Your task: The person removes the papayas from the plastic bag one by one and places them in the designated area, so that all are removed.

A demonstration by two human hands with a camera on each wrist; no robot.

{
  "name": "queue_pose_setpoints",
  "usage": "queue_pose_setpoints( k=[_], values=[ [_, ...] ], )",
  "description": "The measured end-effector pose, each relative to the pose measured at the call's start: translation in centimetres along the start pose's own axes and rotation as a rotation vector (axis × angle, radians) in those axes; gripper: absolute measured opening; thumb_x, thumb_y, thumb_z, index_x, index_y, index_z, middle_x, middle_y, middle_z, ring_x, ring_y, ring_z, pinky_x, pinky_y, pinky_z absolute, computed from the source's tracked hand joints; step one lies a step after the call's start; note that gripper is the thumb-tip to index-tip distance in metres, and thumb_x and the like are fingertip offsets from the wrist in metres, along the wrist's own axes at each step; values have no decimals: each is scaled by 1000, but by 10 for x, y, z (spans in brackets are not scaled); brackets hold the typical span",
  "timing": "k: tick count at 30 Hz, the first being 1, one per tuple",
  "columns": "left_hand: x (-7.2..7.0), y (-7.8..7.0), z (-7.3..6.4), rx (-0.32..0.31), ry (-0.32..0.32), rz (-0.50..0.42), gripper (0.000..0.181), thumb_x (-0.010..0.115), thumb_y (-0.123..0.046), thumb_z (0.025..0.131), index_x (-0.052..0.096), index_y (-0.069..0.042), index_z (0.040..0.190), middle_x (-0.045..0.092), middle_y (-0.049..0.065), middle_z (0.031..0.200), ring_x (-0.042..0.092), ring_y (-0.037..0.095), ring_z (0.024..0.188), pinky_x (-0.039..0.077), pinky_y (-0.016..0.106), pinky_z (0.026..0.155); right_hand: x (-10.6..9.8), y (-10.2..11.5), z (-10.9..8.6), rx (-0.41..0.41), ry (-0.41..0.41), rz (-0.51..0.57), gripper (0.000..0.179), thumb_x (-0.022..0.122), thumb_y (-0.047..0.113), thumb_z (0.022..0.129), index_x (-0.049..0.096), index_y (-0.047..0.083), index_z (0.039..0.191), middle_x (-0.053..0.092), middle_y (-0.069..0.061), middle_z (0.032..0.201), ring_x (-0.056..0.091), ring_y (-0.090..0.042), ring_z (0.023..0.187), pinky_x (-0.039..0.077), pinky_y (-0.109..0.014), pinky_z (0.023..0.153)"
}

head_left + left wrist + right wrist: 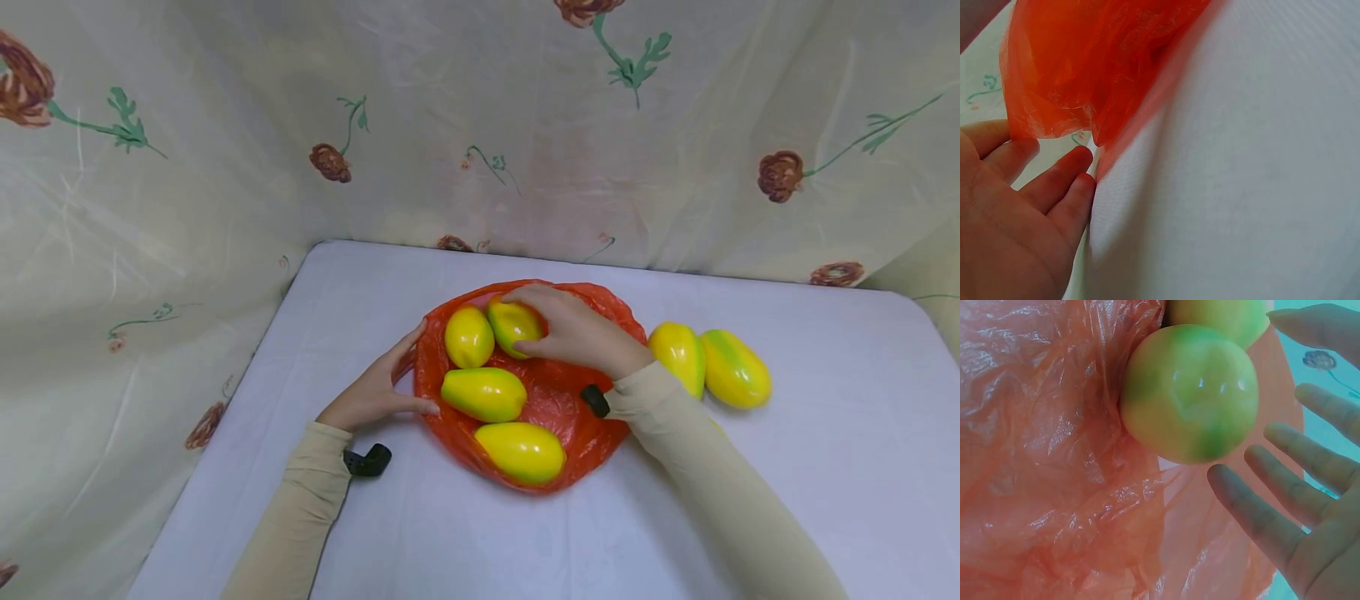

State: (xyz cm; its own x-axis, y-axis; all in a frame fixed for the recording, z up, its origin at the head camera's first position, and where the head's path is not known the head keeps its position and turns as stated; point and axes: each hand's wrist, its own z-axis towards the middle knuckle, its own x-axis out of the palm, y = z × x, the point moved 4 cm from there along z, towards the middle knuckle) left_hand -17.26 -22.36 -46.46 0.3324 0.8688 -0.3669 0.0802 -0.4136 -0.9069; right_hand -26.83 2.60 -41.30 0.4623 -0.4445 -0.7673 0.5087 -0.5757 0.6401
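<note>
A red plastic bag [555, 400] lies spread on the table with its mouth turned up. Inside it sit a yellow-green mango [516, 327], a second mango [468, 336] beside it, a third [484, 394] below those and a fourth [525, 452] by the near rim. My right hand [581, 333] reaches into the bag over the far mango; the right wrist view shows its fingers [1297, 500] spread and nearly straight around that mango. At the bag's left side is my left hand [378, 392], thumb and fingers apart, fingertips right against the red film [1054, 119].
Two more yellow-green mangoes [678, 354] lie on the table right of the bag, close to my right sleeve [720, 475]. The white-covered table [450, 550] ends at the back against a flowered curtain [450, 125], which also hangs along the left.
</note>
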Motion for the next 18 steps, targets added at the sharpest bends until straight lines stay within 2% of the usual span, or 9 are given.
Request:
queue_pose_setpoints(
  k=[10,18],
  values=[
    [-1,4,1,15,8,6,110,85,-23,76,12,-31,157,12,-12,163,17,21,151,19,57,121,4,-1,9,-4,13,33,52,75,31,85,56,31,133,54,12,131,49,-13,118,51,-39,101],
    [-1,4,1,21,9,17,110,85,-23,76,11,-31,157,12,-11,164,19,22,151,19,56,121,5,-5,18,63,39,3,58,77,33,84,53,27,136,53,11,132,48,-12,117,51,-40,101]
  ],
)
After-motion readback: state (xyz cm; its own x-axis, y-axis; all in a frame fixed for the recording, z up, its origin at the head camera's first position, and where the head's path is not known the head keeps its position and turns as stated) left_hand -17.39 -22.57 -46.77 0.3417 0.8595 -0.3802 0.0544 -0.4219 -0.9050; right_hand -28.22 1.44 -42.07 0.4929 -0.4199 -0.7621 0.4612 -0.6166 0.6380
